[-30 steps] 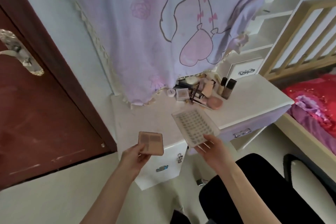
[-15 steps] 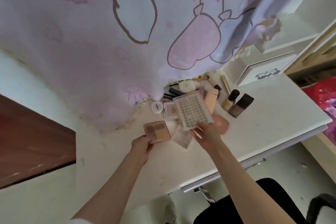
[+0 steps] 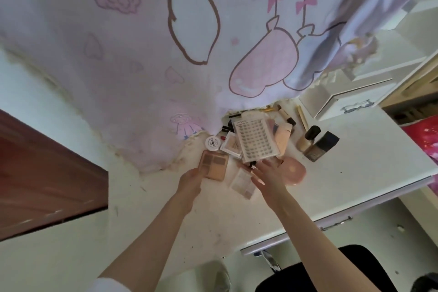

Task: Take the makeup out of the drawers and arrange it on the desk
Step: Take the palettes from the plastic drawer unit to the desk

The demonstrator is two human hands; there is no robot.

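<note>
Head view, left hand: the left hand (image 3: 189,179) holds a small tan box of eye colours (image 3: 214,165) by its near edge, with the fingers curled round it. The box is just over the desk, next to the heap of makeup.
Head view, right hand: the right hand (image 3: 269,174) is spread out with straight fingers and holds nothing. Its fingertips are right at the near edge of the lash tray. I cannot tell if they touch it.
Lash tray: a flat white tray of little lashes (image 3: 255,138) lies on top of the heap, tilted a bit.
Heap of makeup: it sits at the back of the white desk (image 3: 355,185), by the hanging cloth.
Round pot: a small white pot (image 3: 212,143) sits at the left of the heap, just behind the tan box.
Clear box: a see-through box (image 3: 243,182) lies on the desk between the two hands.
Pink round case: a pink round case (image 3: 295,170) lies just right of the right hand.
Bottles: a pale bottle with a black cap (image 3: 308,138) and a dark square bottle (image 3: 321,146) lie side by side, to the right of the tray.
Pink tube: a soft pink tube (image 3: 283,136) lies beside the tray, partly under it.
Cloth: a big pink and purple cloth with a cartoon animal (image 3: 189,42) hangs behind the desk.
Little drawer: a small white drawer with a bow handle (image 3: 355,106) stands at the back right of the desk.
</note>
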